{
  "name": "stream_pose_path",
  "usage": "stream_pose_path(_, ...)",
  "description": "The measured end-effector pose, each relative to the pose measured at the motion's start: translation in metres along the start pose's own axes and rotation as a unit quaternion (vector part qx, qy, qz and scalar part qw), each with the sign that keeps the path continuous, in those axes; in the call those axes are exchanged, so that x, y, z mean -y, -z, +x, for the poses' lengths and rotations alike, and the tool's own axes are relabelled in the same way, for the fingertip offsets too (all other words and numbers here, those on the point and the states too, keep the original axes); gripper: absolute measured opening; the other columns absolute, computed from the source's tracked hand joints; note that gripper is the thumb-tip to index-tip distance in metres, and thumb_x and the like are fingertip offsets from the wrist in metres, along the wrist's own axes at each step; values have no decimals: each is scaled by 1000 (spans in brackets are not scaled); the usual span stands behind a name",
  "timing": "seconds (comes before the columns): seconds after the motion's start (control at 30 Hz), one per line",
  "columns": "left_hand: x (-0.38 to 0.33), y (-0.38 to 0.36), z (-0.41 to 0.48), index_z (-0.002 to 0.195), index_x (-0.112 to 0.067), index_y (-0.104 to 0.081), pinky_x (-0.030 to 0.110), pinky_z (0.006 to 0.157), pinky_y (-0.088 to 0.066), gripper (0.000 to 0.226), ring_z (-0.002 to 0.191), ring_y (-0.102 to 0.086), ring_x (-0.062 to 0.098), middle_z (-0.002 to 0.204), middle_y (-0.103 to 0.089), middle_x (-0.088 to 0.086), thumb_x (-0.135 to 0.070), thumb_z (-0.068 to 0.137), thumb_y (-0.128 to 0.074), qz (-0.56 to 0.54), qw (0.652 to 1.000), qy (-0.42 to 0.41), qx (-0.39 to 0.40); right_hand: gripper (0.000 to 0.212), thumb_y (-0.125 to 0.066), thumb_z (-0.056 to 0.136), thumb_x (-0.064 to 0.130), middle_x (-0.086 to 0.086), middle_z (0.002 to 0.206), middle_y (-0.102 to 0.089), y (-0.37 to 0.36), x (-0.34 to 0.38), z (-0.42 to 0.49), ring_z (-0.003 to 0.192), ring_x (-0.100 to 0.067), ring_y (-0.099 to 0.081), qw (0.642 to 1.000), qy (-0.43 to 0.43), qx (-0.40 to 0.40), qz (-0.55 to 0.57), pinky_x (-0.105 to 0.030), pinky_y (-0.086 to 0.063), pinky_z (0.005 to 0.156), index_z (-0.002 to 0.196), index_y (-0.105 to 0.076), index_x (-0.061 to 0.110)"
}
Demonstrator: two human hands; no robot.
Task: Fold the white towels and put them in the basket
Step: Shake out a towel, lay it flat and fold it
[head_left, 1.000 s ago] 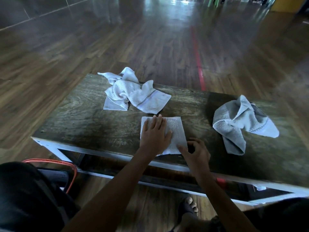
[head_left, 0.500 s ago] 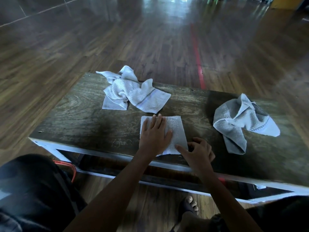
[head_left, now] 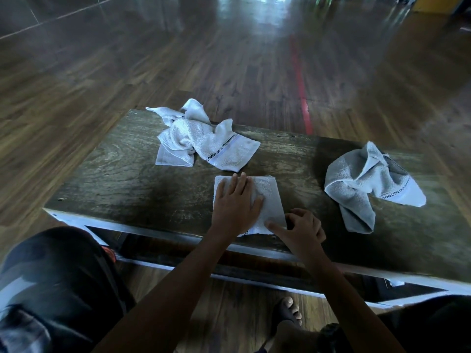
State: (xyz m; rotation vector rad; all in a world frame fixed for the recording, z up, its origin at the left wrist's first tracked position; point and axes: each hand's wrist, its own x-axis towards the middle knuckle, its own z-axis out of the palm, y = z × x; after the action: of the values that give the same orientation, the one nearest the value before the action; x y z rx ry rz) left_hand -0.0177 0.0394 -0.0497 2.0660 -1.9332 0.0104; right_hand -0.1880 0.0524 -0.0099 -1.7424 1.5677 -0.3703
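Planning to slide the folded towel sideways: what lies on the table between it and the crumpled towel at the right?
Head view: bare table, except the right hand at the near corner of the folded towel; the crumpled towel lies apart.

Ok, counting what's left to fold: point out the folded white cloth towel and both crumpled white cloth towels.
Folded white cloth towel [head_left: 269, 197], head view, uncovered right half.
Far crumpled white cloth towel [head_left: 204, 143], head view, bunched middle.
Right crumpled white cloth towel [head_left: 354, 197], head view, central fold.
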Motion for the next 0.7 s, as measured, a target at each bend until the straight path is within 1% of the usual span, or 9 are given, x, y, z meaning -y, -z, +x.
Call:
stream_pose_path(0.03, 0, 0, 0, 146, -11, -31, 44, 117, -10, 76, 145, -19, 24, 155, -27, 10, -57, 91, -9, 1, 1000, 1, 5, 37, -69, 79, 48, 2, 138, -27, -1, -3, 1, 116, -5, -19, 1000, -3, 2, -7, -17, -29, 90, 101, -66, 18)
stream_pose_path(0.07, -1, 0, 1, 147, -12, -30, 43, 117, -9, 77, 145, -17, 24, 155, -26, 9, -58, 90, -8, 3, 1000, 1, 9, 35, -69, 77, 50, 3, 139, -26, -1, -4, 2, 124, -9, -17, 1000, -5, 5, -12, -27, -29, 96, 96, -67, 21)
stream_pose_path(0.13, 0, -1, 1, 148, -12, -28, 43, 117, -8, 77, 146, -15, 23, 156, -23, 9, -58, 89, -6, 10, 1000, 4, 15, 33, -68, 76, 56, 6, 138, -26, -2, -8, 2, 128, -12, -12, 1000, -8, 6, -25, -33, -23, 104, 90, -68, 26)
stream_pose_path(0.2, 1, -1, 2, 148, -13, -26, 43, 118, -7, 79, 146, -13, 22, 157, -21, 8, -59, 88, -5, 15, 1000, 4, 25, 32, -66, 76, 58, 8, 136, -27, 0, -10, 1, 127, -11, -11, 999, -3, 0, -46, -30, -15, 99, 84, -67, 27)
stream_pose_path(0.27, 3, 0, 4, 149, -14, -22, 43, 117, -4, 81, 147, -9, 21, 159, -16, 6, -60, 86, -2, 18, 999, 3, 40, 34, -64, 77, 60, 7, 133, -30, 2, -13, 0, 124, -9, -12, 999, 2, -5, -53, -29, -12, 92, 78, -65, 26)
stream_pose_path(0.43, 6, 1, 7, 150, -16, -20, 45, 117, -5, 81, 147, -8, 22, 159, -15, 5, -60, 85, 1, 24, 999, 2, 49, 38, -62, 75, 65, 8, 126, -34, 3, -18, 2, 118, -6, -13, 998, 4, -22, -56, -31, -14, 95, 72, -66, 27)
stream_pose_path(0.5, 7, 0, 6, 149, -16, -21, 46, 117, -8, 79, 147, -10, 22, 159, -16, 6, -59, 87, -1, 21, 999, -2, 48, 34, -63, 79, 57, 7, 130, -34, 5, -14, 3, 119, -5, -14, 1000, -8, -20, -19, -28, -12, 91, 78, -69, 24)
stream_pose_path(0.6, 8, -1, 5, 149, -15, -23, 46, 117, -9, 73, 146, -12, 23, 158, -19, 6, -56, 90, -5, 11, 999, -8, 42, 38, -60, 86, 49, 4, 139, -32, 8, -10, 8, 129, -9, -16, 1000, -11, 4, 10, -23, -9, 88, 102, -71, 16)
stream_pose_path(0.7, 8, 0, 5, 149, -16, -21, 46, 117, -7, 73, 147, -9, 22, 159, -16, 5, -55, 90, -5, 5, 999, -5, 45, 39, -60, 87, 47, 4, 141, -30, 8, -13, 14, 128, -7, -16, 999, -1, 32, 20, -21, -9, 85, 103, -71, 14)
